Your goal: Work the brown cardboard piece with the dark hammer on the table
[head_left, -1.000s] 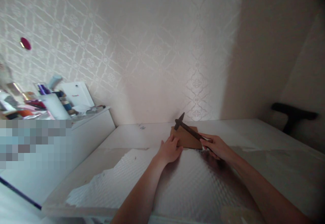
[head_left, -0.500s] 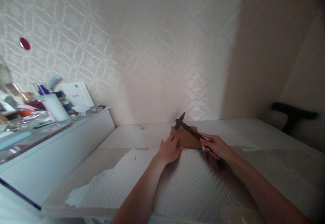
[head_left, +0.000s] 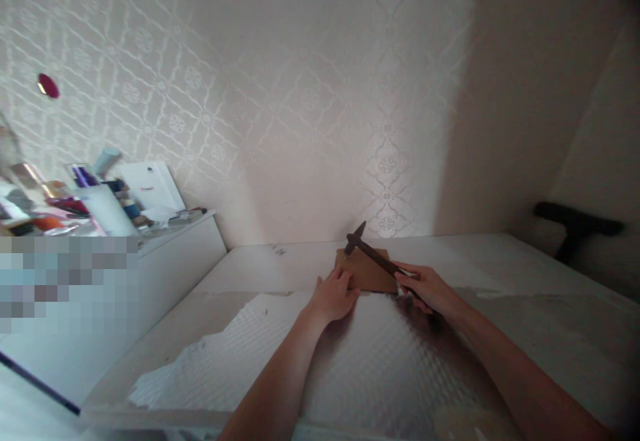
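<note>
A small brown wooden board lies flat on the white table, near the wall. My left hand rests on the board's left edge, fingers spread over it. My right hand grips the handle of a small dark hammer. The hammer head is over the board's far left corner, close above the surface.
A sheet of bubble wrap covers the table in front of the board, under both forearms. A white dresser at the left carries several bottles and cosmetics. A dark chair armrest shows at the right. Patterned wallpaper stands behind the table.
Both hands hold almost the same pose. The hammer head has shifted very slightly over the board's far corner.
</note>
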Demonstrator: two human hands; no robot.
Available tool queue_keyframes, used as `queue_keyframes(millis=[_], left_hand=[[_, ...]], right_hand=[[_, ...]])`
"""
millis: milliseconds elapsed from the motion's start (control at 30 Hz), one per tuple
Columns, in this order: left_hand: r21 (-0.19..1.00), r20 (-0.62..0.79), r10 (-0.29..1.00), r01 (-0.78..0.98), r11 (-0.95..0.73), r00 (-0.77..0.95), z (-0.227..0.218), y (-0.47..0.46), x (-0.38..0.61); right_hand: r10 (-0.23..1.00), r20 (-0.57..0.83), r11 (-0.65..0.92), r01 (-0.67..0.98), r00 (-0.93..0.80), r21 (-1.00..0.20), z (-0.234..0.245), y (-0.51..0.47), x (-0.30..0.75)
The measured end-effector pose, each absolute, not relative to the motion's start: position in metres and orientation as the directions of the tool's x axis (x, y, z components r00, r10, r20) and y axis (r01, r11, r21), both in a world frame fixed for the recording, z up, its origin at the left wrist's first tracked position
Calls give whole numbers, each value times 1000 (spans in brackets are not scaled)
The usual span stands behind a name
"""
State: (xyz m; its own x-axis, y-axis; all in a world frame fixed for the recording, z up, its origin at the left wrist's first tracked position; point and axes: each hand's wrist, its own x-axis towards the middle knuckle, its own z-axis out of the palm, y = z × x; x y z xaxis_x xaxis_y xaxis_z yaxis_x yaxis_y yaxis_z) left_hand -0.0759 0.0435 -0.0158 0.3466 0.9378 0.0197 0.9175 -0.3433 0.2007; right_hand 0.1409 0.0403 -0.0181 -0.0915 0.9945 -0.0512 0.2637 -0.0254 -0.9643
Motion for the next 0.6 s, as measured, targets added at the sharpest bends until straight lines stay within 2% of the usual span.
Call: queue_keyframes(millis=[167,433,600], left_hand=[[206,17,940,918,-338,342,-14,43,-75],[200,14,938,919,-341,345,-15,43,-76],[201,14,940,920,-338,342,-14,42,-75]], right_hand=[[994,-59,-34,255,-90,-966,-19,40,141],[988,19,51,208,-153,-977,-24,43,142],[990,-1,30,214,-143,-976,-25,43,142]])
